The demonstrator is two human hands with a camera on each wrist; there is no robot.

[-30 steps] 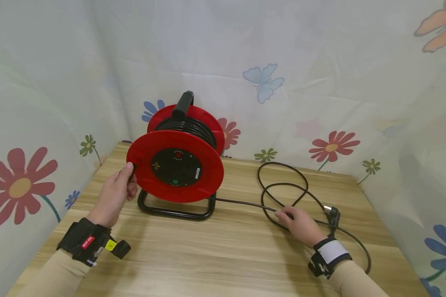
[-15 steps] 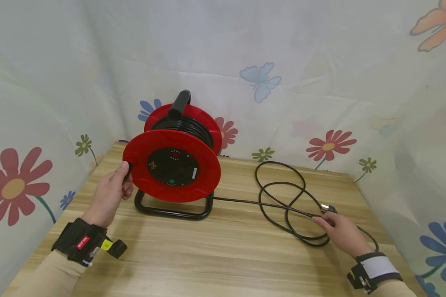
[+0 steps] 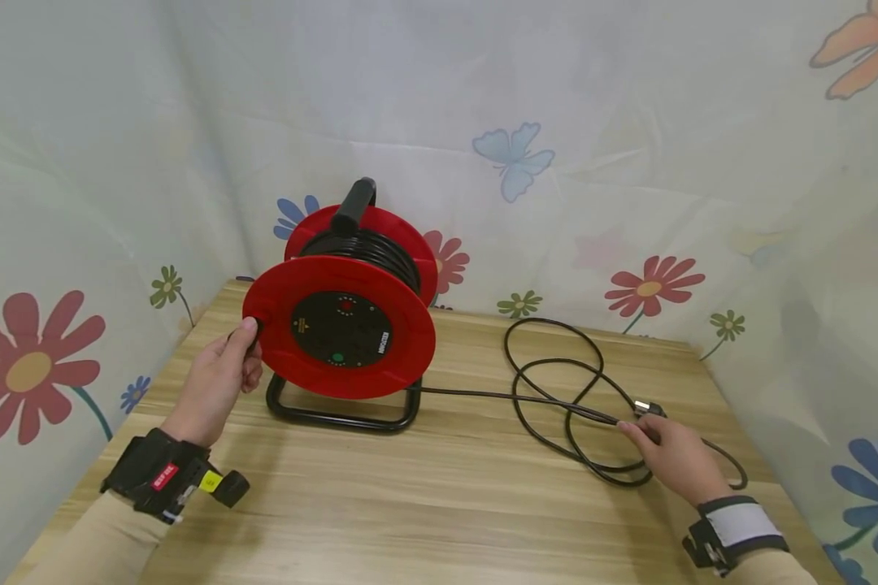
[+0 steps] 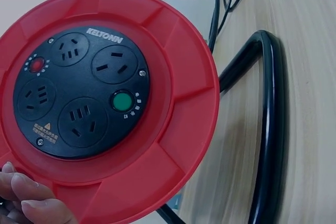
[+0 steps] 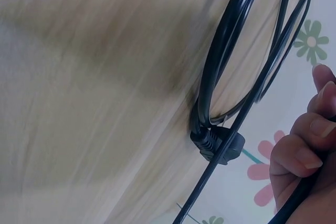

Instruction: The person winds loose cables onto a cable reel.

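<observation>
A red cable reel (image 3: pixel 402 349) with a black socket panel (image 4: pixel 79 93) stands on its black tube frame at the left of the table. My left hand (image 3: pixel 215 374) grips the small black crank knob at the left edge of the reel's front disc. Black cable (image 3: pixel 475 396) runs from the bottom of the reel rightward to my right hand (image 3: pixel 676 459), which pinches it between thumb and fingers. Loose loops of the cable lie on the table near that hand. Just behind the right hand is the black plug (image 5: pixel 228 145), its metal pins showing in the head view.
The wood-grain table (image 3: pixel 410 512) carries all of this. A pale curtain (image 3: pixel 424 97) printed with flowers and butterflies hangs close behind it and on both sides. The reel's black carrying handle (image 3: pixel 354 207) rises above the discs.
My right hand has shifted to the right along the table with the cable, mostly in the first half second. The left hand stays at the crank knob, and the reel looks unturned.
</observation>
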